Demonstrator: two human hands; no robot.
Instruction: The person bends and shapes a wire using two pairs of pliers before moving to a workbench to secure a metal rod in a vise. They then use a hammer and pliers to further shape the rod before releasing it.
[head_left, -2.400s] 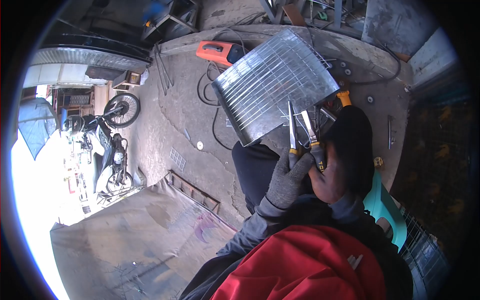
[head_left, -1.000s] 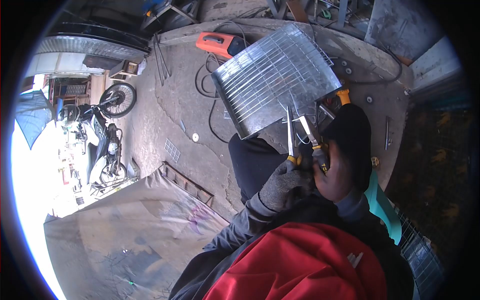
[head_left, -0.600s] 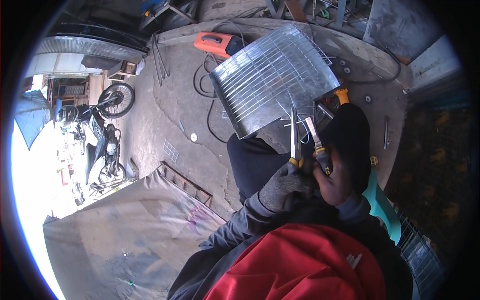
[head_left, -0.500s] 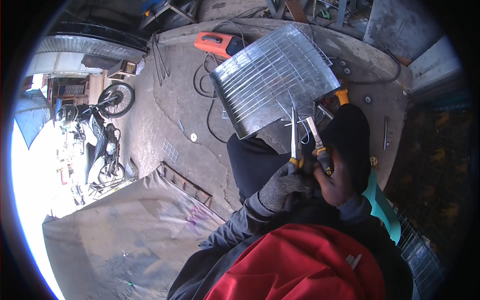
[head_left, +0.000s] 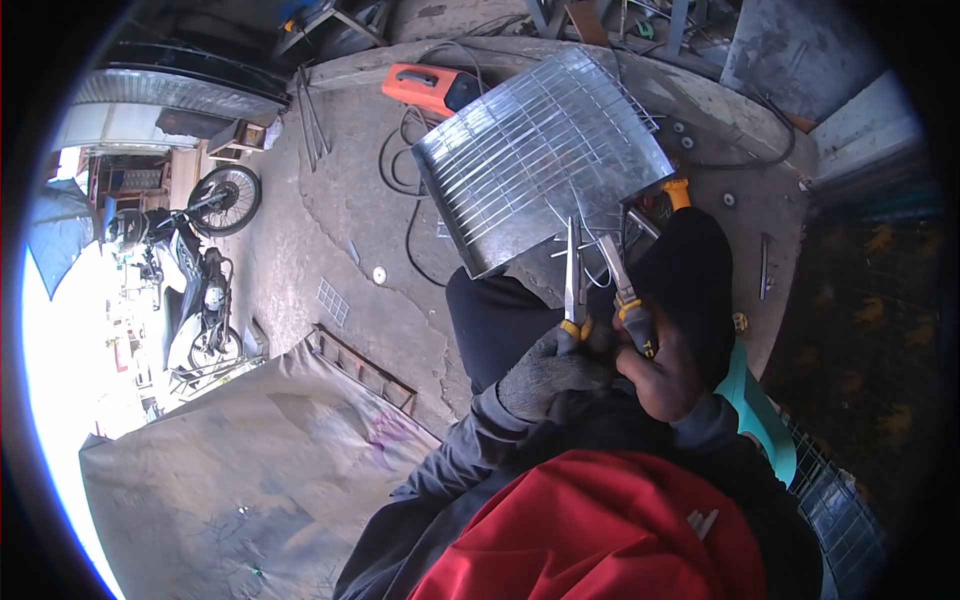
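My left hand (head_left: 545, 368), in a grey knit glove, grips long-nose pliers (head_left: 571, 268) with yellow handles. My bare right hand (head_left: 668, 378) grips a second pair of pliers (head_left: 618, 282). Both sets of jaws point up at thin bent wire (head_left: 592, 240) on the near edge of a shiny metal tray with a wire grid (head_left: 530, 160). The tray leans tilted against my knees, which are in dark trousers. I cannot tell exactly which strand each jaw pinches.
An orange welding machine (head_left: 420, 88) and black cable (head_left: 400, 170) lie on the concrete floor beyond the tray. A motorcycle (head_left: 200, 270) stands at left. A grey tarp (head_left: 250, 450) covers the lower left. A teal plastic chair (head_left: 755, 420) and mesh panels (head_left: 835, 505) are at right.
Both hands have kept hold of their pliers. The two jaws have shifted slightly left along the tray's near edge and stand closer to the wire.
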